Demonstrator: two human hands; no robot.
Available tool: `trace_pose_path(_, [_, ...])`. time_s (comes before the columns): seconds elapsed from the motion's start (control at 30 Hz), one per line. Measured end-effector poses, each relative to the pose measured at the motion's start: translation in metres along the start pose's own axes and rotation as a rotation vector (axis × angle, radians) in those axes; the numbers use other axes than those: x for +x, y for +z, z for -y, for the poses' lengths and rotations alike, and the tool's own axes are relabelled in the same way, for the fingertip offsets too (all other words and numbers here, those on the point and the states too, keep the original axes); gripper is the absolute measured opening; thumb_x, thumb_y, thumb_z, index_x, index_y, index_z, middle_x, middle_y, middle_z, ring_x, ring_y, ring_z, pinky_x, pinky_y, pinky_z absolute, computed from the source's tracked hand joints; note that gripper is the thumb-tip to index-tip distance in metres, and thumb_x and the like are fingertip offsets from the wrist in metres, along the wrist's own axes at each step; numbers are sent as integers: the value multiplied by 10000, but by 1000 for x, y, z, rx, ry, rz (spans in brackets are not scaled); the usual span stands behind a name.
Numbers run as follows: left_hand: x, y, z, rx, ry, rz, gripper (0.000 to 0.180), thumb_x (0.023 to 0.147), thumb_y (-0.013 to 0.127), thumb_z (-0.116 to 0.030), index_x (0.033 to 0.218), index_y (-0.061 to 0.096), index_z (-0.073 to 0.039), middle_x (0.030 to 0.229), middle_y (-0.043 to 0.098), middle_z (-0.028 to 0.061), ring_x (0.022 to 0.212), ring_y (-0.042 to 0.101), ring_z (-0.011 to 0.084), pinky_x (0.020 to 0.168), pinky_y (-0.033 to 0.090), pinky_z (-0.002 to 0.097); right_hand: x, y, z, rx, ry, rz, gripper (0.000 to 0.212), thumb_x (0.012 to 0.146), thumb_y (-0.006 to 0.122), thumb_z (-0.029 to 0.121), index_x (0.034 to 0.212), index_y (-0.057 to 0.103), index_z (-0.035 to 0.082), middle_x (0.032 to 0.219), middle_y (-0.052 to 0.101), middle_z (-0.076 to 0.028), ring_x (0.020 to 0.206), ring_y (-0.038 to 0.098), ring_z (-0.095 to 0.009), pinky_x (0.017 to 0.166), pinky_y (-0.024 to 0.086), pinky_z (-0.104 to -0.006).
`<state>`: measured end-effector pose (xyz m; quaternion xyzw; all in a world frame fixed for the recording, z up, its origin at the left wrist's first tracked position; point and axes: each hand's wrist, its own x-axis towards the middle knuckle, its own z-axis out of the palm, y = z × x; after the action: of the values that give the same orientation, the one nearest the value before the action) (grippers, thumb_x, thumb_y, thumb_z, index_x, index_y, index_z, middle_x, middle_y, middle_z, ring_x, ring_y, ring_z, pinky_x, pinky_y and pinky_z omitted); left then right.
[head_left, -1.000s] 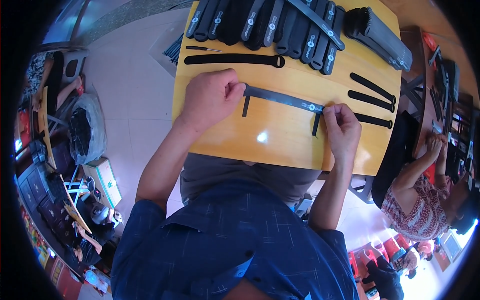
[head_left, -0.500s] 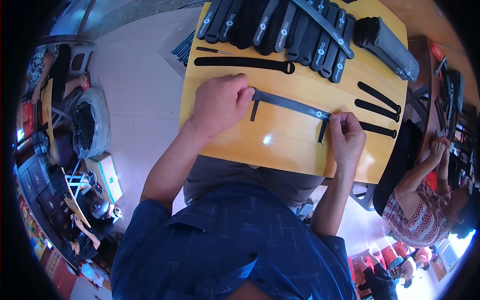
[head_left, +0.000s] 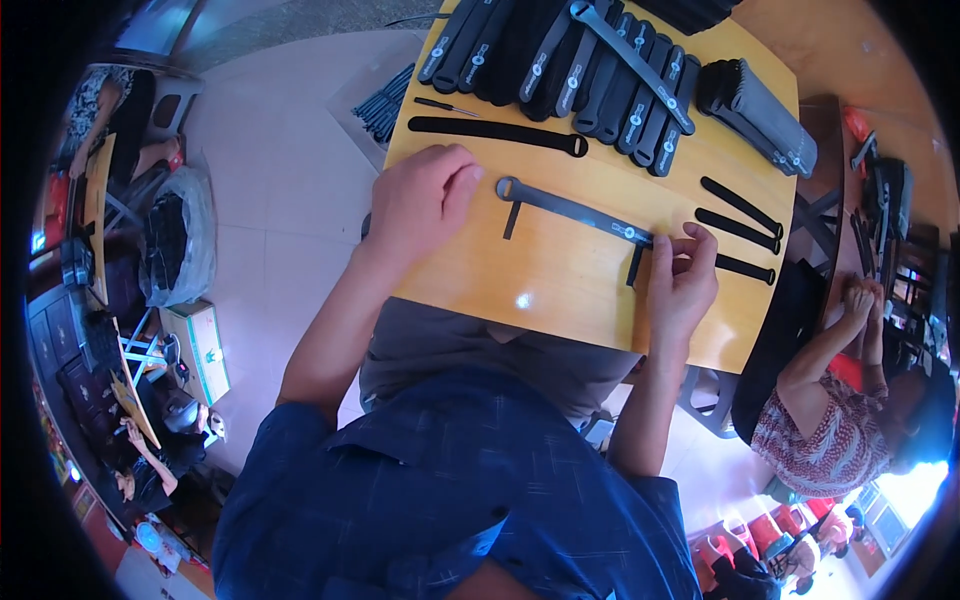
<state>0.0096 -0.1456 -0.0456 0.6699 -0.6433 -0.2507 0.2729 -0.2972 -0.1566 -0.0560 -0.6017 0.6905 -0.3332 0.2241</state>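
Grey strap [head_left: 575, 210], left hand [head_left: 420, 200] now apart, ring end [head_left: 518, 191] uncovered

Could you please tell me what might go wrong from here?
With the left hand clear of the grey strap, a nudge from the right hand might push it out of line with the short black strips. The small screwdriver near the left edge of the table could get knocked off.

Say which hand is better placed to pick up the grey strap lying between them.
Probably the right hand: its thumb is at the printed end of the grey strap, though contact is hard to tell. The left hand sits clear of the ringed end, with tabletop showing between.
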Motion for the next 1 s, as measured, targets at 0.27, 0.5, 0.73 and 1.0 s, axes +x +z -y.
trace_pose_path(0.27, [-45, 40, -19, 338, 388, 144, 679, 977, 660, -220, 1581, 402, -47, 1673, 335, 149, 1587, 252, 313, 1285, 205, 503, -44, 33, 39, -300, -627, 207, 526, 959, 670, 204, 1452, 557, 59, 1502, 532, -190, 1438, 465, -396, 1177, 370, -564])
trace_pose_path(0.5, [-45, 49, 0, 416, 357, 216, 868, 978, 612, -518, 1638, 301, -48, 1735, 229, 119, 1622, 151, 283, 1307, 123, 496, -49, 44, 17, -406, -607, 353, 732, 1036, 532, 530, 1610, 403, 95, 1697, 328, -144, 1570, 294, -367, 1240, 263, -587])
trace_pose_path(0.73, [-51, 32, 6, 439, 310, 230, 920, 983, 580, -607, 1656, 258, -68, 1749, 196, 78, 1624, 116, 317, 1300, 104, 550, -42, 32, 6, -471, -608, 385, 731, 1032, 527, 563, 1623, 400, 153, 1705, 324, -119, 1577, 282, -360, 1248, 247, -583])
trace_pose_path(1.0, [-53, 32, 8, 421, 303, 219, 903, 986, 559, -623, 1655, 282, -83, 1746, 212, 71, 1622, 112, 332, 1302, 94, 546, -35, 7, -18, -514, -569, 380, 741, 1031, 519, 577, 1628, 392, 159, 1712, 312, -109, 1584, 267, -353, 1252, 233, -588])
